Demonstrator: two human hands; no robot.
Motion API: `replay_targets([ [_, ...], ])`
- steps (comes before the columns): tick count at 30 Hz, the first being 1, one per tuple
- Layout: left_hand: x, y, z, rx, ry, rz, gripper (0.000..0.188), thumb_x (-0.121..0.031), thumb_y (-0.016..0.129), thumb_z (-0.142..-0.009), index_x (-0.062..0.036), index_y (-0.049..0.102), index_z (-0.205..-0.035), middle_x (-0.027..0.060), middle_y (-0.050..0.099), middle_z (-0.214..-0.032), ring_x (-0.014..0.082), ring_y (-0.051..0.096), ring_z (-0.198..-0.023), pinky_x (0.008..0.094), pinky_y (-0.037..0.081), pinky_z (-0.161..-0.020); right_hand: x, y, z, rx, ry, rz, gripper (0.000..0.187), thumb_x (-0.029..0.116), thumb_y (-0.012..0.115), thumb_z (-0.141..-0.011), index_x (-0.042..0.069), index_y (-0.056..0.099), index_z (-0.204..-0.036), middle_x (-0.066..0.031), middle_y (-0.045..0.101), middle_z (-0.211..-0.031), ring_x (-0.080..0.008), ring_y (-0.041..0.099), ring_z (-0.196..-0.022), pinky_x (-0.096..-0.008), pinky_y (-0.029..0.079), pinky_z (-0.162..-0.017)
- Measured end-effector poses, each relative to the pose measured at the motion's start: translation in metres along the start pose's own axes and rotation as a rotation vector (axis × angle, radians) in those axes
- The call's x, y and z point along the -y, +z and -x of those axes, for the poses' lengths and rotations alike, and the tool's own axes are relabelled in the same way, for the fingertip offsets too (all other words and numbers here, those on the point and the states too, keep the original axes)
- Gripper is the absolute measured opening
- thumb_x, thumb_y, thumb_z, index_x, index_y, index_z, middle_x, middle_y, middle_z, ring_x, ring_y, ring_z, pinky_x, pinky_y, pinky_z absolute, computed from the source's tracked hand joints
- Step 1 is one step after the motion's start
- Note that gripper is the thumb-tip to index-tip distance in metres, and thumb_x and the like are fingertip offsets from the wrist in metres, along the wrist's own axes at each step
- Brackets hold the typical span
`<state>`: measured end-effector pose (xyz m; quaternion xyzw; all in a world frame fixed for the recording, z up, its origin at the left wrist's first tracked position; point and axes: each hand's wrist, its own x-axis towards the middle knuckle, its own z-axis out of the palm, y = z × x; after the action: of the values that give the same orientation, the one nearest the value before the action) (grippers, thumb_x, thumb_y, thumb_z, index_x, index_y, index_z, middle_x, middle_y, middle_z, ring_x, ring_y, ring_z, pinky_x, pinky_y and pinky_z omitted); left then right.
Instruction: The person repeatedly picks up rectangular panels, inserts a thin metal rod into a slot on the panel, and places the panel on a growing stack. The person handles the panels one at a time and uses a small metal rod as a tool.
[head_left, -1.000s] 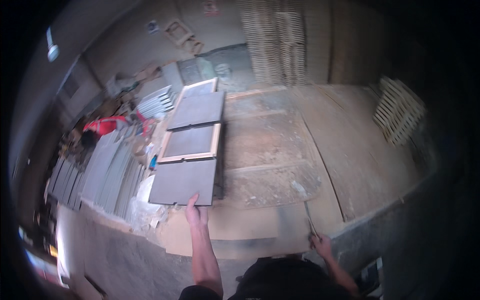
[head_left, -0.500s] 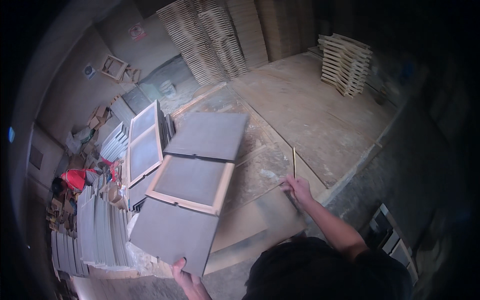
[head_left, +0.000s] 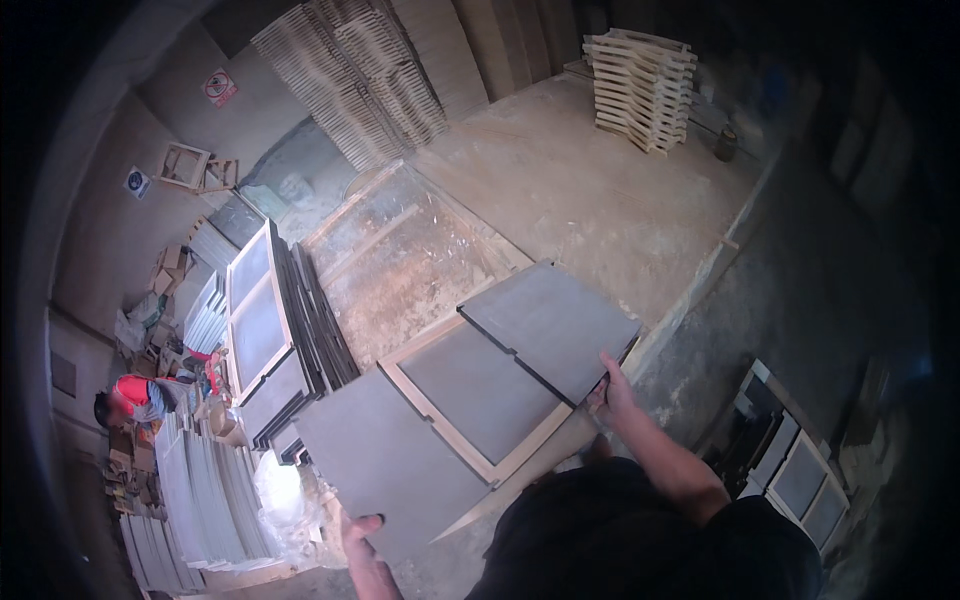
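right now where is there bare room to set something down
Widest free patch: the brown surface between the slatted stack and the held panel. Smaller: the stained board between the stacked panels and held panel. Crowded: the left, with grey boards and plastic wrap.

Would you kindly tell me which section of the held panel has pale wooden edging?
The middle section, bordered by pale wood strips; the two outer sections are plain grey.

1. At back, we've got tall slat stacks (head_left: 325, 95) nr the wall.
2. Back R: shorter pale wood slat stack (head_left: 640, 90), sm. dark container (head_left: 726, 143) nearby.
3. Our L wall: red-white prohibition sign (head_left: 220, 87) + blue-white sign (head_left: 137, 182), wood frames (head_left: 205, 172) btwn/below.
4. Far L, we see co-worker in red top (head_left: 133, 390), nr cardboard boxes (head_left: 175, 262).
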<state>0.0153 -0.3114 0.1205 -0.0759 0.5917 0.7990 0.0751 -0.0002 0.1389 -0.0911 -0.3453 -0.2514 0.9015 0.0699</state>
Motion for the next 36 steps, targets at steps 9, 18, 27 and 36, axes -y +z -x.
replay_targets([
  [9,-0.117,0.004,-0.027,0.121,0.11,-0.186,0.076,-0.021,0.073,-0.064,0.008,0.054,-0.131,0.0181,0.065,-0.113,0.0309,0.067,-0.097,0.0406,0.055,-0.084,-0.08,-0.003,0.024,0.439,0.326,-0.101,0.028,0.042,0.061,-0.102,0.014,0.059,-0.104,-0.0005,0.06,-0.083,-0.013,0.059,-0.077,-0.0232,0.045,-0.061],
  [18,-0.17,-0.008,-0.015,-0.057,0.136,-0.254,0.065,-0.017,0.07,-0.064,0.0073,0.06,-0.124,0.0152,0.067,-0.106,0.0281,0.067,-0.088,0.0377,0.054,-0.076,-0.114,0.034,0.05,0.395,0.532,-0.106,0.042,0.047,0.046,-0.109,0.009,0.056,-0.126,0.0006,0.048,-0.089,-0.0093,0.05,-0.085,-0.015,0.044,-0.074],
  [27,-0.195,-0.024,-0.031,-0.049,0.083,-0.429,0.054,-0.011,0.069,-0.066,0.0016,0.061,-0.118,0.0104,0.066,-0.098,0.0216,0.065,-0.088,0.0345,0.053,-0.078,-0.11,0.041,0.072,0.241,0.586,0.304,0.05,0.044,0.047,-0.109,0.002,0.051,-0.135,-0.0113,0.063,-0.129,-0.0055,0.047,-0.076,-0.0181,0.033,-0.052],
  [36,-0.248,0.047,-0.104,0.033,0.105,-0.664,0.058,-0.009,0.071,-0.066,0.0057,0.064,-0.121,0.0108,0.069,-0.097,0.0219,0.068,-0.086,0.0341,0.056,-0.079,-0.043,0.009,0.068,0.064,0.299,0.412,0.017,0.026,0.069,-0.098,0.01,0.065,-0.093,-0.0023,0.067,-0.083,-0.0062,0.047,-0.054,-0.0213,0.03,-0.041],
])
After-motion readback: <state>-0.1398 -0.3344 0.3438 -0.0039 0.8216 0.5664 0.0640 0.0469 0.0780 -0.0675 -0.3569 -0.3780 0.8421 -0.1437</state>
